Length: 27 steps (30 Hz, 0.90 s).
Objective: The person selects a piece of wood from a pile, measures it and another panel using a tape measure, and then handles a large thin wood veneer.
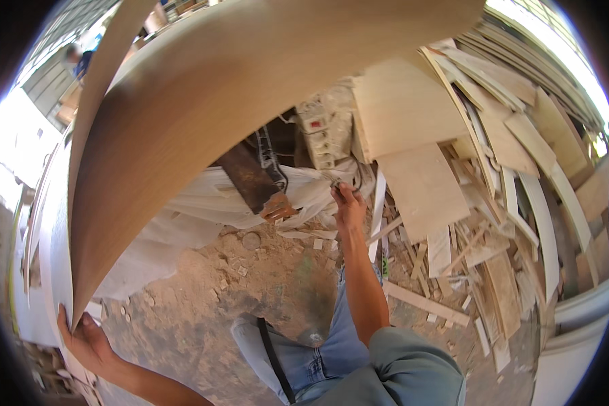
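A large, thin brown sheet of wood (203, 122) bends across the upper left of the head view. At its lower corner, on the left, my left hand (91, 344) is closed on the sheet's edge, with the fingers and thumb at either side. My right hand (350, 210) reaches forward in the middle, its fingers pinched on a small dark item I cannot make out. A dark cord (360, 181) loops beside those fingertips. Just beyond is a dusty white power strip (323, 141) with a red switch. A brown board (249, 179) with a broken end leans left of the hand.
Pale plywood panels (419, 193) and many wood offcuts (501, 298) are piled along the right. White plastic sheeting (189, 216) lies ahead, under the bent sheet. Sawdust and chips cover the floor (183, 318). Far at the upper left is another person (81, 62).
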Each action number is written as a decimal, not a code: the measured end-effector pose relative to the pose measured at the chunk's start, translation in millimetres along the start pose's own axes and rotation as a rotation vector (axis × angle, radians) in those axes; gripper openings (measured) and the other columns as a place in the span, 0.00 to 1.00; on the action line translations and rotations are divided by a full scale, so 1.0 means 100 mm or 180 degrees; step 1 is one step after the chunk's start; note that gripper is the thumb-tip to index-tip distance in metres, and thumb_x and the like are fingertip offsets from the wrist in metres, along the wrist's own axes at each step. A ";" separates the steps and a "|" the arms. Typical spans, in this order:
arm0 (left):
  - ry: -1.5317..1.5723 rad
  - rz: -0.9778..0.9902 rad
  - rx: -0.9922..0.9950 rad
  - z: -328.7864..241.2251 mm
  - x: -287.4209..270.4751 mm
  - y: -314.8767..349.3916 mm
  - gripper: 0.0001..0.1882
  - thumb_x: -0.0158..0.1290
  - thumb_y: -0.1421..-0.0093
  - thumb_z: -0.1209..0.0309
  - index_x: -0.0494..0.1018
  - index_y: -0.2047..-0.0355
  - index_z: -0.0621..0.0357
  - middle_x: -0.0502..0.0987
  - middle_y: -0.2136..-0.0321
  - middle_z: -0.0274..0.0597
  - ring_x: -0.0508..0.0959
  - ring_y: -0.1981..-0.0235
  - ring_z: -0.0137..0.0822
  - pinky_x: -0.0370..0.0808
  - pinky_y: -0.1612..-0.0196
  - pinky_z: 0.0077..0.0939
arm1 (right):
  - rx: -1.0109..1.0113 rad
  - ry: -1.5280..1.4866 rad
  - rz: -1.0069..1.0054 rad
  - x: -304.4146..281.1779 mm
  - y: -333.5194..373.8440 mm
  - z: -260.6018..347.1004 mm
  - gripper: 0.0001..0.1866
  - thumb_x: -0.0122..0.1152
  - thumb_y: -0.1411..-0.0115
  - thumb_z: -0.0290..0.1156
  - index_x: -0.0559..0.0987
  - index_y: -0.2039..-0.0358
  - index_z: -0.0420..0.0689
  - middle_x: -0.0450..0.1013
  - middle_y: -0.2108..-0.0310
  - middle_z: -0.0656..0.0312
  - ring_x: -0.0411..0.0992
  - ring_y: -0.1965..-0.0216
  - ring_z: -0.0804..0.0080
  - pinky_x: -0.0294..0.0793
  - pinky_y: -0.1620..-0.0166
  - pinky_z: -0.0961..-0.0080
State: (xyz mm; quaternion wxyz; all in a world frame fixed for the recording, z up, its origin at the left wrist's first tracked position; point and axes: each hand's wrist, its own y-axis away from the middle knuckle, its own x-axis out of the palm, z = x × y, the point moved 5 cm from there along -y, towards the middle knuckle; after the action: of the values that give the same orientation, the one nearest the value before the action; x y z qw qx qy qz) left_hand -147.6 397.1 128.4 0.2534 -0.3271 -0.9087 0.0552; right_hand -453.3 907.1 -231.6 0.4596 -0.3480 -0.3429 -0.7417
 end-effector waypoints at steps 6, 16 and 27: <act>0.0250 -0.0026 0.0003 0.04 0.54 0.23 0.10 0.54 0.42 0.75 0.66 0.65 0.68 0.68 0.79 0.40 0.67 0.78 0.29 0.66 0.75 0.18 | -0.0243 -0.0527 -0.0052 0.28 0.01 0.15 0.07 0.61 0.45 0.20 0.74 0.68 0.31 0.74 0.69 0.55 0.76 0.67 0.66 0.79 0.59 0.76; 0.0287 0.0048 -0.0049 0.08 0.48 0.19 0.13 0.56 0.44 0.76 0.62 0.67 0.68 0.63 0.79 0.40 0.64 0.77 0.29 0.64 0.74 0.19 | -0.0502 -0.0596 -0.0738 0.58 -0.09 -0.10 0.05 0.61 0.48 0.17 0.74 0.75 0.28 0.74 0.71 0.50 0.77 0.72 0.62 0.82 0.65 0.76; 0.0328 0.0223 0.0025 0.07 0.30 0.04 0.13 0.54 0.42 0.74 0.67 0.60 0.69 0.72 0.77 0.41 0.69 0.77 0.27 0.63 0.76 0.18 | -0.0737 -0.0187 -0.1004 0.28 0.01 -0.19 0.05 0.58 0.47 0.17 0.72 0.74 0.28 0.73 0.71 0.50 0.77 0.70 0.60 0.83 0.64 0.72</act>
State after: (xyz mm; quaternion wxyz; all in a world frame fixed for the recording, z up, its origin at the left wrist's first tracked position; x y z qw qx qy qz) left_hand -168.9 419.3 133.8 0.2990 -0.3600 -0.8823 0.0507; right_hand -465.5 878.5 -218.1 0.2844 -0.3620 -0.3189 -0.8285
